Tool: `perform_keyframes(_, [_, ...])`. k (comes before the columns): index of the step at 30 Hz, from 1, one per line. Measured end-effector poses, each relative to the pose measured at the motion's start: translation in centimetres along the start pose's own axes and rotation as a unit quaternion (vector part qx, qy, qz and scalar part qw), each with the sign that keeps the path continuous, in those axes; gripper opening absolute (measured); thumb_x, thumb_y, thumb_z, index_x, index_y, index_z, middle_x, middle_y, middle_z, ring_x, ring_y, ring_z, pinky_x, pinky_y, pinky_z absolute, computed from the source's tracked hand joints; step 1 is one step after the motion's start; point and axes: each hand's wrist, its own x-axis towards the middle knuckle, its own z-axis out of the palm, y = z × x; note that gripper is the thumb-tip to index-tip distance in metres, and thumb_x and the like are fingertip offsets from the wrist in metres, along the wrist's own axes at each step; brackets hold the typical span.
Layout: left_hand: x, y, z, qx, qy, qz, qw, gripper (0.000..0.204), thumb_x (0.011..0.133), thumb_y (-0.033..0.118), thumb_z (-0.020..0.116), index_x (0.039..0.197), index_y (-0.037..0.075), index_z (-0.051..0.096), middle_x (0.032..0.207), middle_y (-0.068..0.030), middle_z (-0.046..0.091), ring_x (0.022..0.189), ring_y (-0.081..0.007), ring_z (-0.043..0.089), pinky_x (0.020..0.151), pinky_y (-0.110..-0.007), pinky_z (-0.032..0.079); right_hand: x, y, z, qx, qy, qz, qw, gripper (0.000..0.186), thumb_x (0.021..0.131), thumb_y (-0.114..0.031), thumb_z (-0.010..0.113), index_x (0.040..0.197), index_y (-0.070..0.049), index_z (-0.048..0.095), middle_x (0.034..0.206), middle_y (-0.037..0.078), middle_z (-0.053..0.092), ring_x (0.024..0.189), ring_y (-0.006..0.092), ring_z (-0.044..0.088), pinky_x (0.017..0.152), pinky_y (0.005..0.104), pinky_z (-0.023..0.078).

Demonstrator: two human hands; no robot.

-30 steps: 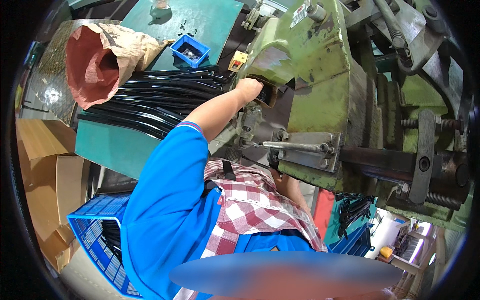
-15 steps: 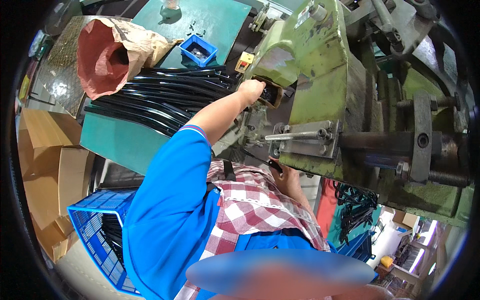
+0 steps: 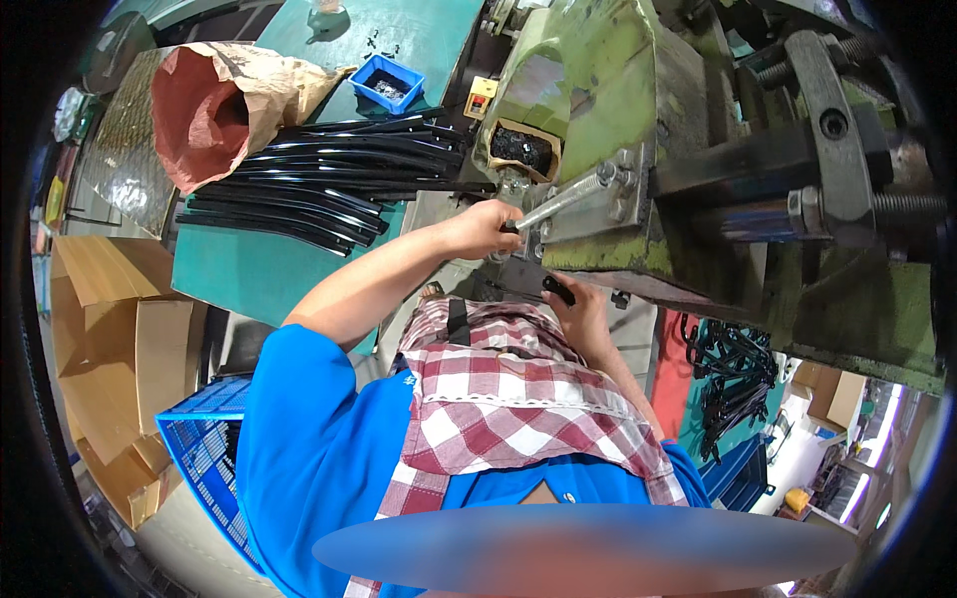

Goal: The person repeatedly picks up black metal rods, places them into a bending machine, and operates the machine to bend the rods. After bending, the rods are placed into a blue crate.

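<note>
My left hand (image 3: 482,230) is closed in a pinch on a small black part (image 3: 510,226), close beside the bright threaded rod (image 3: 563,199) on the green press (image 3: 618,110). Just behind that hand, an open carton (image 3: 522,149) full of small black parts sits against the machine. Below the rod, my right hand (image 3: 584,314) is wrapped round a black bar (image 3: 558,290) whose rounded end sticks out past the fingers. The rest of this bar is hard to make out.
Long black tubes (image 3: 299,189) lie stacked on the green table (image 3: 229,274) at left, beside a paper sack (image 3: 249,100) and a blue bin (image 3: 389,85). Cardboard boxes (image 3: 130,329) and a blue crate (image 3: 204,448) stand nearer. Bent black pieces (image 3: 733,379) lie at right.
My left hand has left the carton of small parts and come nearer, to beside the threaded rod, with a small black part. My right hand still grips the bar. The whole view has shifted somewhat.
</note>
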Motion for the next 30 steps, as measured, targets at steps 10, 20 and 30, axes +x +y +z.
perform_keyframes(10, [1.7,-1.4,0.5,0.116,0.078,-0.001,0.99,0.021,0.073,0.019,0.071,0.085,0.002,0.065,0.072,-0.0134,0.065,0.067,-0.0237,0.066,0.064,-0.034,0.051,2.6,0.0,0.7,0.001,0.045,-0.077,0.996,0.03,0.076,-0.012,0.074,0.101,0.0,0.062,0.084,0.015,0.067,0.076,0.0234,0.068,0.069,0.0331,0.052])
perform_keyframes(20, [-0.8,3.7,0.4,-0.179,0.071,-0.071,0.979,0.013,0.082,0.011,0.068,0.089,0.0,0.062,0.07,-0.0055,0.064,0.063,-0.0088,0.057,0.057,-0.026,0.046,5.8,-2.3,1.3,-0.165,0.058,-0.173,0.969,0.02,0.08,-0.017,0.069,0.097,-0.006,0.067,0.094,0.016,0.065,0.087,0.0398,0.06,0.079,0.0484,0.046])
perform_keyframes(30, [0.0,2.5,1.6,-0.195,0.09,-0.148,0.965,0.006,0.08,0.005,0.063,0.083,0.001,0.062,0.067,-0.0046,0.062,0.056,-0.0092,0.054,0.05,-0.025,0.043,6.2,-1.1,3.5,0.015,0.086,-0.04,0.995,0.03,0.083,-0.02,0.066,0.108,-0.003,0.061,0.109,0.016,0.062,0.098,0.0334,0.058,0.086,0.0433,0.045])
